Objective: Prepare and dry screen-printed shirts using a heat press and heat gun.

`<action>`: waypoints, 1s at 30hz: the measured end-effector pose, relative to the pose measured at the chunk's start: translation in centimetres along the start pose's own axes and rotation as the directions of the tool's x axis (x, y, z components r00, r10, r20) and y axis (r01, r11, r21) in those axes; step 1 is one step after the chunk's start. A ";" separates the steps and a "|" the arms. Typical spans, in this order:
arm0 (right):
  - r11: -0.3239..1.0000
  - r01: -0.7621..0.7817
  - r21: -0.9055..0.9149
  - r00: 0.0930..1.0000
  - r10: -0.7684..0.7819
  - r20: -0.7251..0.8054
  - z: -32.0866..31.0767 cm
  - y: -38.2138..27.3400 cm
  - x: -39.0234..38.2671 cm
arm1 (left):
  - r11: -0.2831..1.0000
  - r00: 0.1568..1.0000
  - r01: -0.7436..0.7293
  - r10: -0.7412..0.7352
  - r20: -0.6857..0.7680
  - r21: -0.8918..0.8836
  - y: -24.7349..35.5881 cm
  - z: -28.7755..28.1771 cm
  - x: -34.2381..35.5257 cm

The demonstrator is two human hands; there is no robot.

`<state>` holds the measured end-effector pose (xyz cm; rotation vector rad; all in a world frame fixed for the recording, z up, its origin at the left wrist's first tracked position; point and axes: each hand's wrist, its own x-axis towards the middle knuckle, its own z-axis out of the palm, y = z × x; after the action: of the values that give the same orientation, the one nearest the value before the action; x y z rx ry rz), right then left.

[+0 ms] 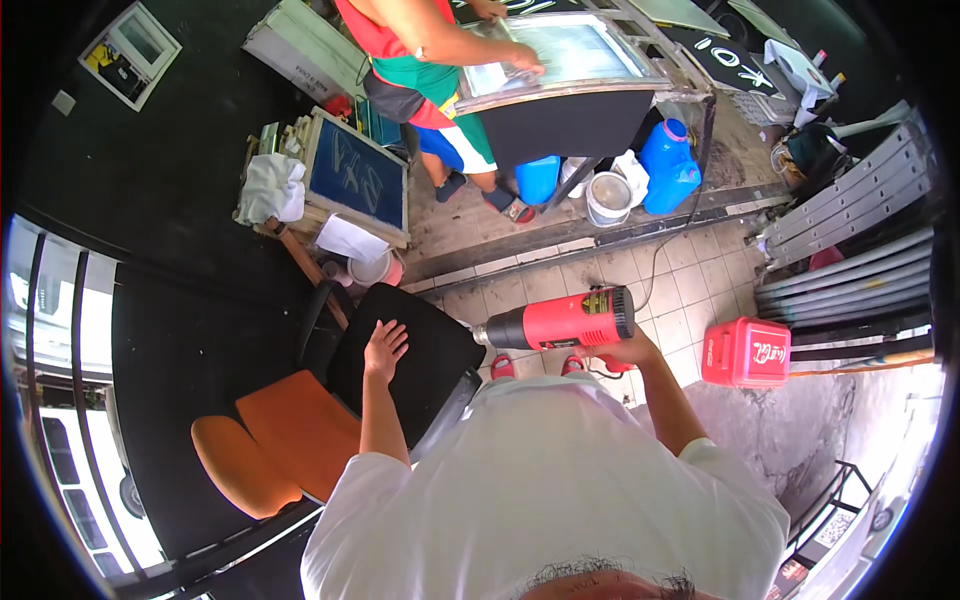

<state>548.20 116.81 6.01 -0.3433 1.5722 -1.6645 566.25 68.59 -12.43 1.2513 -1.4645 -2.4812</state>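
Observation:
My right hand [628,352] is wrapped round the handle of a red and black heat gun [565,320]. The gun lies level in front of my chest, its metal nozzle pointing left. A dark cord hangs near its back end, and its handle is mostly hidden below the body. Over the black office chair [440,335], my left hand [386,348] is held with its fingers spread and nothing in it. The nozzle tip is just beyond the right edge of that seat, apart from my left hand.
Ahead, a co-worker in red and green bends over a framed screen [580,48] on a stand. Blue jugs [668,170] and a white bucket [609,197] stand beneath. A red cooler [746,352] and ladder [850,205] are right; an orange chair [298,425] is left.

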 end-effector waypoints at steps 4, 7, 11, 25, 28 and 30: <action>0.998 -0.054 -0.039 0.998 0.055 0.027 -2.0 0.1 0.1 | 0.989 0.964 0.147 -0.140 -0.227 0.013 -5.7 -1.9 -0.6; 0.970 -0.041 -0.238 0.996 0.022 -0.081 -3.4 0.3 -0.3 | 0.946 0.891 0.321 -0.286 -0.354 0.043 -11.9 -3.0 -2.2; 0.989 0.003 -0.151 0.997 -0.014 -0.074 -4.5 0.7 -1.9 | 0.858 0.846 0.494 -0.437 -0.305 0.142 -18.8 -2.8 -3.9; 0.998 0.040 -0.054 0.997 -0.044 -0.060 -4.8 2.4 -3.9 | 0.736 0.942 0.330 -0.301 -0.152 0.592 -15.3 5.1 0.2; 0.998 0.044 -0.037 0.997 -0.047 -0.064 -4.7 2.4 -4.2 | 0.749 0.946 0.312 -0.303 -0.115 0.585 -14.9 5.8 0.3; 0.998 0.057 -0.025 0.995 -0.058 -0.080 -4.6 2.2 -4.4 | 0.719 0.932 0.341 -0.342 -0.118 0.605 -15.5 6.0 0.1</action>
<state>548.64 123.34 4.50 -0.3395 1.6558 -1.7248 568.20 81.75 -22.43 1.7499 -2.3733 -2.2354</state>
